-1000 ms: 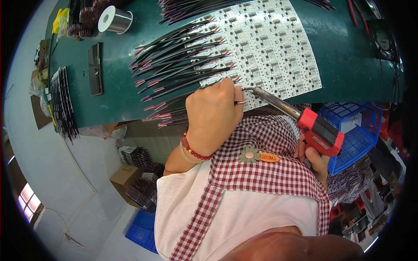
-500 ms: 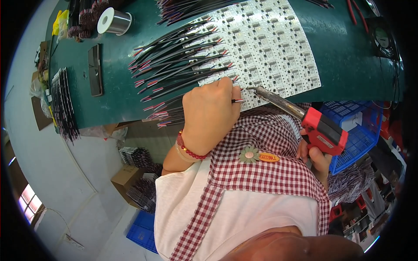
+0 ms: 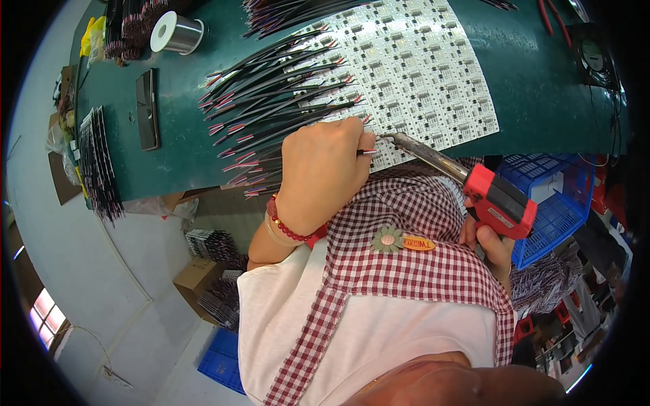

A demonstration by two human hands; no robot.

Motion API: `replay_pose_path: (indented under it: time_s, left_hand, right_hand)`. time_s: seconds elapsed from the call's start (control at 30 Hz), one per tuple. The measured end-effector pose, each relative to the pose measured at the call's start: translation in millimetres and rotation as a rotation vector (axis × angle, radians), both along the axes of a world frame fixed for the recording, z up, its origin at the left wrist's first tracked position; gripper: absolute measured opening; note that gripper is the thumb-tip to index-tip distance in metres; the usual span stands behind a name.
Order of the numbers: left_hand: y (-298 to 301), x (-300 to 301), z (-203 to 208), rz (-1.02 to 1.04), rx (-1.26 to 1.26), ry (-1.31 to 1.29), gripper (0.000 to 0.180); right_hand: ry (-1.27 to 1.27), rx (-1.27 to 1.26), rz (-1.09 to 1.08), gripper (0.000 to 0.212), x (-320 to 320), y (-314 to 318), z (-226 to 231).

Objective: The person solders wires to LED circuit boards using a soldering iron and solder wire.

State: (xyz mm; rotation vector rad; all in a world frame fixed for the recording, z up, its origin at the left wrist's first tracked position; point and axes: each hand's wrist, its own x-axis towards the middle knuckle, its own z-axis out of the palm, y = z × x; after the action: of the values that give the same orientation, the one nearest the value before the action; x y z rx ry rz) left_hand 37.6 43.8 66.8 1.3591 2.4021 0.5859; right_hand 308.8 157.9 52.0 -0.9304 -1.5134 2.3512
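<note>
My left hand is closed around a thin black cable, whose stripped red and white ends poke out past the fingers at the near edge of a white circuit board panel. My right hand grips a red and black soldering gun from below. Its metal barrel slants up to the left, and the bent tip is close to my left fingertips, over the panel. Whether the tip touches the board cannot be made out. Several black cables lie in rows, with ends on the panel's left part.
On the green table are a solder wire spool, a dark phone and cable bundles over the left edge. Red-handled pliers and a black device are far right. A blue crate stands right of my lap.
The soldering gun has shifted slightly left, its tip nearer my left fingers. My left wrist has turned and moved a little to the left, still holding the cable.
</note>
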Motion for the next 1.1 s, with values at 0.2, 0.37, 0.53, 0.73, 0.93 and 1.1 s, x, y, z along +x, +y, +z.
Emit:
replay_pose_path:
  time_s: [0.2,0.37,0.53,0.73,0.93,1.1]
  left_hand:
    - [-0.4,-0.4,-2.3,-0.006,0.007,-0.005,0.025]
    - [-0.8,0.0,-3.4,-0.002,0.020,-0.005,0.024]
    - [0.0,0.0,-2.4,0.002,0.014,-0.012,0.023]
    - [0.2,-0.1,-2.7,-0.007,0.011,-0.003,0.022]
    - [1.3,-0.4,-3.4,-0.022,0.027,0.001,0.021]
    - [2.0,-0.6,-2.7,-0.053,0.035,0.014,0.021]
  right_hand:
    - [-0.012,0.071,0.059,0.049,8.1,1.0,-4.0]
    - [-0.005,0.078,0.081,0.049,9.0,1.3,-3.0]
    - [0.015,0.092,0.062,0.047,11.3,-2.5,-3.8]
    - [-0.004,0.089,0.056,0.045,13.7,-3.5,-4.2]
    - [0.022,0.102,0.079,0.044,16.2,-4.7,-7.8]
    - [-0.025,0.058,0.005,0.048,6.2,-7.4,3.7]
